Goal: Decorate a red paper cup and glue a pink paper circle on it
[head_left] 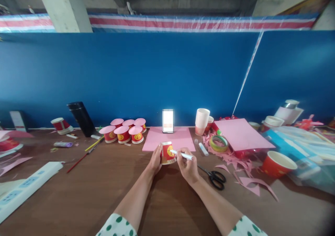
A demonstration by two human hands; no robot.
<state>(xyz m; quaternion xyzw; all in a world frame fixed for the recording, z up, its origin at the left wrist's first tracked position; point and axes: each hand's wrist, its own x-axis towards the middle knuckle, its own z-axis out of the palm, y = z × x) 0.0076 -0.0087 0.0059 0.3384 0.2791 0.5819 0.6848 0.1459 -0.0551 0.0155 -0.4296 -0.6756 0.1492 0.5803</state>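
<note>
My left hand [156, 161] is wrapped round a small red paper cup [166, 152] with a gold mark, holding it upside down on the brown table. My right hand [186, 164] pinches a white glue stick [182, 155] whose tip touches the cup's side. A pink paper sheet [170, 138] lies just behind the cup, with a lit phone [168, 120] standing at its far edge. Black scissors [215, 177] lie just right of my right hand.
Several red cups with pink paper lids [123, 131] stand at the left rear beside a black flask [81, 118]. A white power strip [23, 187] lies at the left. Tape rolls [218, 143], pink scraps [250, 183], stacked cups [202, 121] and a tipped red cup [277, 163] crowd the right.
</note>
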